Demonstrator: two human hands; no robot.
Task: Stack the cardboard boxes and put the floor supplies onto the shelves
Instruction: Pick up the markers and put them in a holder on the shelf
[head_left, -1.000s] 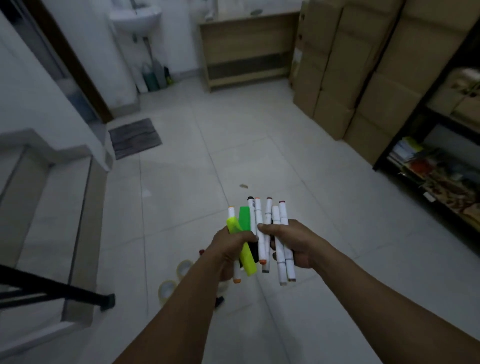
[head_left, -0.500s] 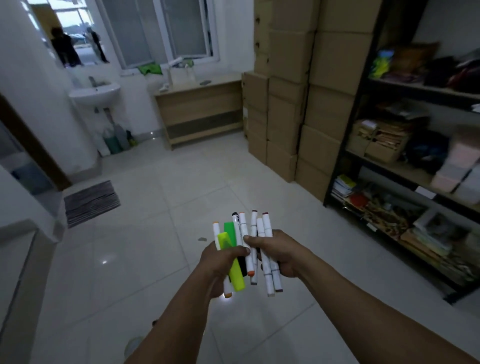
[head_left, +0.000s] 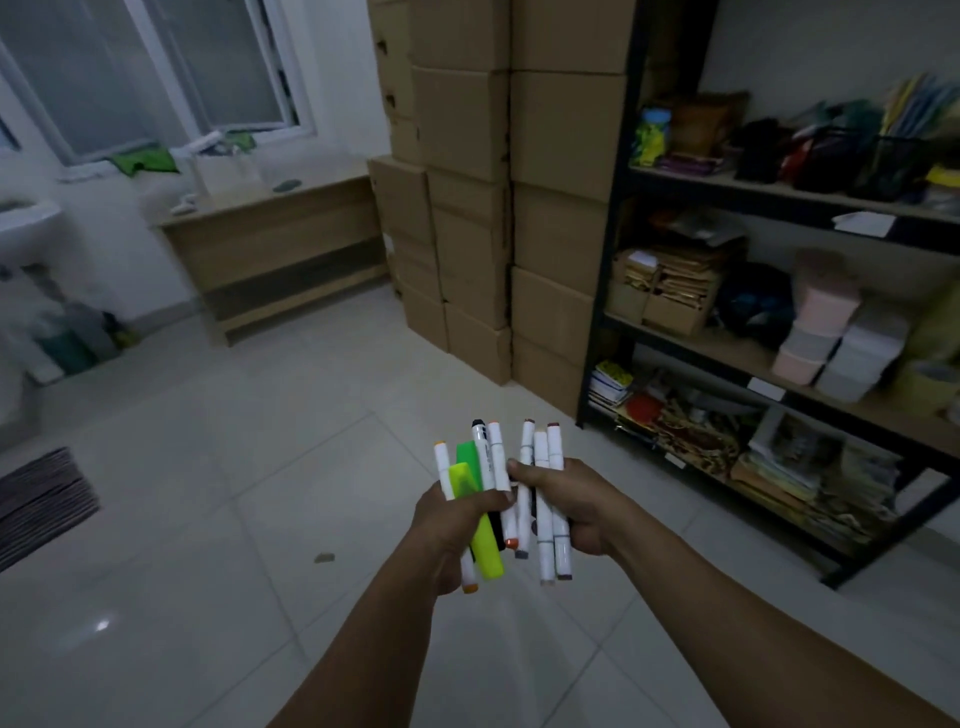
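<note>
In front of my chest I carry a bundle of markers with both hands. My left hand (head_left: 449, 525) grips white markers (head_left: 488, 457) together with a yellow-green highlighter (head_left: 485, 551) and a green one. My right hand (head_left: 563, 506) grips several more white markers (head_left: 550, 540), their tips pointing up and down. Stacked cardboard boxes (head_left: 467, 197) stand in columns against the far wall. To the right of them is a black-framed shelf unit (head_left: 758, 358) crowded with supplies.
A low wooden desk (head_left: 280, 249) stands under the window at the back. A sink (head_left: 26, 218) with bottles below it is at the far left, and a dark mat (head_left: 41, 499) lies at the left edge. A small scrap (head_left: 323, 558) lies on the tiled floor.
My view has lifted from the floor and swung right, bringing the boxes and shelf unit into sight. Both hands keep holding the markers, and the two bunches have parted slightly.
</note>
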